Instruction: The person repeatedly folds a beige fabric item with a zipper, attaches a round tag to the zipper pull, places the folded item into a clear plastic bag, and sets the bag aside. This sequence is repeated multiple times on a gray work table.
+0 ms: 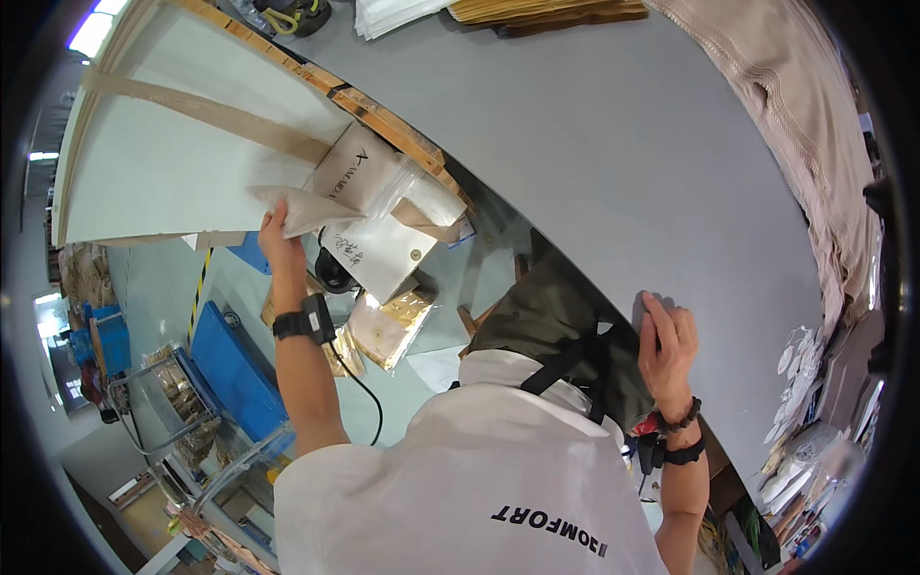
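My left hand (279,241) grips the edge of a beige, soft packet (305,210), its thumb lying on top. The packet is bent and slightly blurred; whether it is fabric or a bag is hard to tell. Right beside it lies a beige package (356,169) bearing printed writing, with clear plastic film (402,183) at its side. Both rest about a white box (381,255) that carries handwriting. On the grey tabletop (575,144), near its front edge, rests my right hand (668,345), fingers partly bent and holding nothing visible.
A large white panel (194,165) with brown tape stands at the left. Plastic-wrapped packets (388,327) lie on the floor below the box. A blue platform cart (237,366) is farther left. Beige fabric (783,108) runs along the table's right, and paper stacks (546,11) sit at the far edge.
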### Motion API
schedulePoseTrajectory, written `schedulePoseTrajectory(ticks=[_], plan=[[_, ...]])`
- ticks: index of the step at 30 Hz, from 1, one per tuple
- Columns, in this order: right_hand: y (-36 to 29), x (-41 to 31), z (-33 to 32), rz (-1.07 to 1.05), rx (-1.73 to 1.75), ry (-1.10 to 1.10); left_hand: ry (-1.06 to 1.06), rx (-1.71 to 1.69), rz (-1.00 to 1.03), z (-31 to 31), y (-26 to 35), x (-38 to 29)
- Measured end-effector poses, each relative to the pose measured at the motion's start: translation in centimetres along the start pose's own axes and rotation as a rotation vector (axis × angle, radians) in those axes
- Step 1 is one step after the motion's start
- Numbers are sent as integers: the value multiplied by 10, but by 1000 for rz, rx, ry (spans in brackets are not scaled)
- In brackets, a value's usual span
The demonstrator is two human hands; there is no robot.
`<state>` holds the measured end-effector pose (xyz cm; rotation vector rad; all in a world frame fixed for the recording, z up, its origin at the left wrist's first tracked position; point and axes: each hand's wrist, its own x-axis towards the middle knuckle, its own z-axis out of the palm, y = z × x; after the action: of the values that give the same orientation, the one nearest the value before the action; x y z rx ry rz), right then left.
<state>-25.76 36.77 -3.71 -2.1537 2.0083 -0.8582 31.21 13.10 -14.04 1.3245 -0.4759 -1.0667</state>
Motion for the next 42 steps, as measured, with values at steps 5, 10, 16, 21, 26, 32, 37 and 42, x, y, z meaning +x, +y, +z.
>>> schedulePoseTrajectory(ticks=[5,10,16,21,26,32,37,42], plan=[[0,-1,1,-1,-43,-44,-49,-52,-67,-41,-39,15],[-2,1,1,-9,-93,-64,162,775,-161,-41,-102,55],[-4,3,0,-23,-138,-66,414,1337,538,13,-139,49],[-9,12,-11,3,17,-106,-211,1449,619,5,-161,99],[28,24,-52,136,165,-58,-209,1027,549,7,-128,121],[177,61,-102,431,-58,263,-146,829,968,141,-2,-10],[302,112,-147,468,-195,489,-446,815,1019,307,16,-106],[379,160,-155,547,-293,626,-925,718,1105,444,-12,-185]])
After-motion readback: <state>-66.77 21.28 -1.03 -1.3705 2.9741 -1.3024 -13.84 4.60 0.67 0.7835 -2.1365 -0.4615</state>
